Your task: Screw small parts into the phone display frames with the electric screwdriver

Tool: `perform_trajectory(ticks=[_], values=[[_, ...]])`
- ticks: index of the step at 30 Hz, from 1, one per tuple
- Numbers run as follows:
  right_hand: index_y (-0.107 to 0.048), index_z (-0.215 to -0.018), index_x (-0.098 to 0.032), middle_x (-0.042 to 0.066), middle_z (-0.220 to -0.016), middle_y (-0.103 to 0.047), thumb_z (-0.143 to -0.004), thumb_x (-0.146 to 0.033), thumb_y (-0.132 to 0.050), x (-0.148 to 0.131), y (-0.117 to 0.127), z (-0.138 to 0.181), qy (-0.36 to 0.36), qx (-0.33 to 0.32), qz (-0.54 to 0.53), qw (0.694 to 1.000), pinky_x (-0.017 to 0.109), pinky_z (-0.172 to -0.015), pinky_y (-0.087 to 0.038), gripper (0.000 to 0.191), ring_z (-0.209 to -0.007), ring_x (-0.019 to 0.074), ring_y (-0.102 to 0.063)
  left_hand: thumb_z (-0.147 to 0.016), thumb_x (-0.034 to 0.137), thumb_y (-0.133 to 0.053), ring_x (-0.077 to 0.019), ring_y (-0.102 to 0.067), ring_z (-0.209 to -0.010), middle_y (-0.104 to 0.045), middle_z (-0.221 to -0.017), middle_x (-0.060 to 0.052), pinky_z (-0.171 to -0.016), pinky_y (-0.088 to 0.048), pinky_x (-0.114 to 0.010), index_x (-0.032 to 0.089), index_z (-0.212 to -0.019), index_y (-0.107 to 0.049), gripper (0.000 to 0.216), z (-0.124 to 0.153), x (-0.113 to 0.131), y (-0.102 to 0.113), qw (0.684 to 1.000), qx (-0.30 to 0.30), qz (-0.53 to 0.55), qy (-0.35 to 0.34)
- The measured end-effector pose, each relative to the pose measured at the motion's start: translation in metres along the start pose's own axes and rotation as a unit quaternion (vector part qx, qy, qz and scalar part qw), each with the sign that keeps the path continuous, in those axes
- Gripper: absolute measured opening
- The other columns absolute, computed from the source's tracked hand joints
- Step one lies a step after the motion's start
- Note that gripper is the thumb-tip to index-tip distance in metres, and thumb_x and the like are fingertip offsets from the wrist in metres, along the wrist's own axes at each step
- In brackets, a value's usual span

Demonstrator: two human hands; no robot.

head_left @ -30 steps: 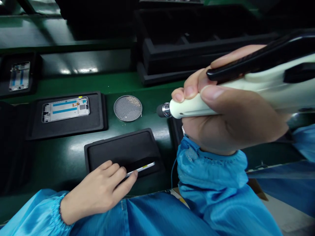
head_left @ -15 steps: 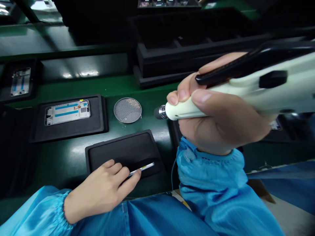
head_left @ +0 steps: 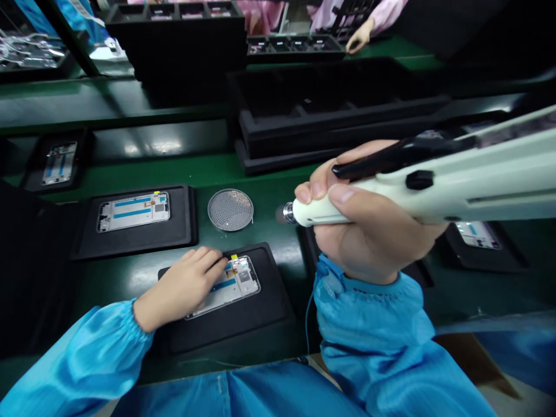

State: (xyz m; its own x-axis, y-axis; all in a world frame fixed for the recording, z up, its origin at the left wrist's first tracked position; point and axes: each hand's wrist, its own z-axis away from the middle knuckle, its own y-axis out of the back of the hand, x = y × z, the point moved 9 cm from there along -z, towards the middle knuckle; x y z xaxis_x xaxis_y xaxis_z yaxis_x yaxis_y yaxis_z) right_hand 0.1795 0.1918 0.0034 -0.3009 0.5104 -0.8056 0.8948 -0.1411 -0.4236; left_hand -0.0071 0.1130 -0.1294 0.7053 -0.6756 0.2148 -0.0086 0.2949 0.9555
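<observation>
My left hand (head_left: 187, 284) lies over the left part of a phone frame (head_left: 248, 278), fingers at its upper edge; the thumb is hidden. The silvery frame has blue strips and a yellow tab and rests flat on a black tray (head_left: 273, 301). My right hand (head_left: 369, 229) is wrapped round a pale green electric screwdriver (head_left: 478, 185) with a black lever, raised at the right. Its dark tip points left, near a round perforated dish (head_left: 230, 211) with small screws along its upper right side.
Another phone frame (head_left: 134, 212) lies on a black tray at left. More frames sit in trays at far left (head_left: 59, 163) and right (head_left: 478, 235). Stacked black trays (head_left: 278, 124) stand behind the dish. Across the bench is another person's hand (head_left: 360, 37).
The phone frame under my left hand has gone from tilted on edge to flat on the tray. My right hand still holds the screwdriver. The view has shifted, showing more of the far side.
</observation>
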Motion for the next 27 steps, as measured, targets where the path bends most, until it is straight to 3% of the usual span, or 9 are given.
perform_trajectory(ticks=[3, 6, 9, 12, 15, 19, 23, 25, 27], values=[[-0.065, -0.068, -0.018, -0.004, -0.058, -0.055, -0.052, -0.012, -0.062, -0.002, 0.004, -0.003, 0.000, 0.019, 0.001, 1.000, 0.034, -0.049, -0.045, 0.018, -0.050, 0.0131, -0.054, -0.091, 0.006, -0.035, -0.0291, -0.056, -0.098, -0.059, -0.110, -0.020, -0.085, -0.049, -0.046, 0.005, -0.119, -0.056, 0.036, -0.015, -0.025, -0.011, 0.999, -0.016, -0.010, 0.051], [-0.064, -0.067, -0.019, -0.003, -0.060, -0.057, -0.052, -0.014, -0.066, -0.005, 0.011, -0.007, -0.010, 0.047, 0.010, 0.999, 0.034, -0.050, -0.045, 0.016, -0.052, 0.0140, -0.056, -0.086, 0.005, -0.041, -0.0269, -0.058, -0.089, -0.061, -0.100, -0.017, -0.080, -0.051, -0.043, 0.008, -0.104, -0.060, 0.027, -0.019, -0.034, -0.021, 0.997, -0.033, -0.013, 0.069], [-0.064, -0.067, -0.018, -0.002, -0.057, -0.057, -0.054, -0.017, -0.070, -0.010, 0.022, -0.012, -0.020, 0.071, 0.004, 0.997, 0.036, -0.052, -0.045, 0.014, -0.053, 0.0159, -0.057, -0.081, 0.006, -0.049, -0.0248, -0.061, -0.087, -0.063, -0.099, -0.014, -0.075, -0.053, -0.037, 0.012, -0.098, -0.060, 0.021, -0.011, -0.034, -0.023, 0.996, -0.039, -0.013, 0.077], [-0.066, -0.066, -0.018, 0.001, -0.058, -0.058, -0.056, -0.015, -0.070, -0.022, 0.039, -0.018, 0.015, 0.105, -0.002, 0.994, 0.038, -0.053, -0.045, 0.012, -0.054, 0.0177, -0.057, -0.081, 0.010, -0.054, -0.0216, -0.063, -0.083, -0.065, -0.096, -0.010, -0.072, -0.054, -0.032, 0.015, -0.095, -0.060, 0.016, 0.007, -0.035, -0.011, 0.995, -0.028, -0.007, 0.097], [-0.067, -0.062, -0.019, 0.002, -0.059, -0.058, -0.056, -0.013, -0.069, -0.034, 0.056, -0.023, 0.055, 0.142, 0.009, 0.988, 0.041, -0.054, -0.045, 0.008, -0.054, 0.0186, -0.057, -0.093, 0.013, -0.043, -0.0162, -0.064, -0.084, -0.066, -0.096, -0.007, -0.076, -0.053, -0.027, 0.017, -0.098, -0.061, 0.019, 0.027, -0.056, 0.020, 0.989, 0.013, 0.006, 0.144], [-0.067, -0.063, -0.021, 0.002, -0.060, -0.059, -0.055, -0.016, -0.070, -0.033, 0.072, -0.030, 0.039, 0.180, 0.025, 0.983, 0.043, -0.056, -0.048, 0.010, -0.056, 0.0195, -0.057, -0.101, 0.021, -0.039, -0.0178, -0.064, -0.100, -0.065, -0.110, -0.009, -0.091, -0.052, -0.035, 0.015, -0.115, -0.060, 0.026, 0.035, -0.134, 0.084, 0.960, 0.094, -0.006, 0.265], [-0.066, -0.065, -0.021, -0.001, -0.064, -0.061, -0.050, -0.022, -0.078, -0.019, 0.080, -0.034, -0.012, 0.193, 0.035, 0.981, 0.038, -0.059, -0.053, 0.020, -0.058, 0.0169, -0.059, -0.095, 0.036, -0.059, -0.0212, -0.063, -0.103, -0.062, -0.118, -0.008, -0.089, -0.054, -0.043, 0.016, -0.118, -0.059, 0.031, 0.006, -0.222, 0.142, 0.911, 0.137, -0.031, 0.387], [-0.067, -0.067, -0.021, -0.001, -0.065, -0.062, -0.048, -0.027, -0.081, -0.012, 0.082, -0.035, -0.036, 0.190, 0.053, 0.980, 0.035, -0.059, -0.055, 0.024, -0.059, 0.0165, -0.062, -0.094, 0.037, -0.060, -0.0217, -0.062, -0.103, -0.061, -0.120, -0.009, -0.088, -0.055, -0.042, 0.016, -0.121, -0.058, 0.034, -0.017, -0.247, 0.162, 0.894, 0.150, -0.035, 0.421], [-0.069, -0.070, -0.020, 0.001, -0.066, -0.065, -0.051, -0.027, -0.082, -0.015, 0.082, -0.037, -0.009, 0.170, 0.084, 0.982, 0.033, -0.057, -0.056, 0.024, -0.060, 0.0177, -0.064, -0.094, 0.037, -0.060, -0.0220, -0.062, -0.104, -0.060, -0.121, -0.009, -0.087, -0.055, -0.042, 0.015, -0.122, -0.057, 0.036, -0.039, -0.258, 0.178, 0.881, 0.170, -0.037, 0.441]])
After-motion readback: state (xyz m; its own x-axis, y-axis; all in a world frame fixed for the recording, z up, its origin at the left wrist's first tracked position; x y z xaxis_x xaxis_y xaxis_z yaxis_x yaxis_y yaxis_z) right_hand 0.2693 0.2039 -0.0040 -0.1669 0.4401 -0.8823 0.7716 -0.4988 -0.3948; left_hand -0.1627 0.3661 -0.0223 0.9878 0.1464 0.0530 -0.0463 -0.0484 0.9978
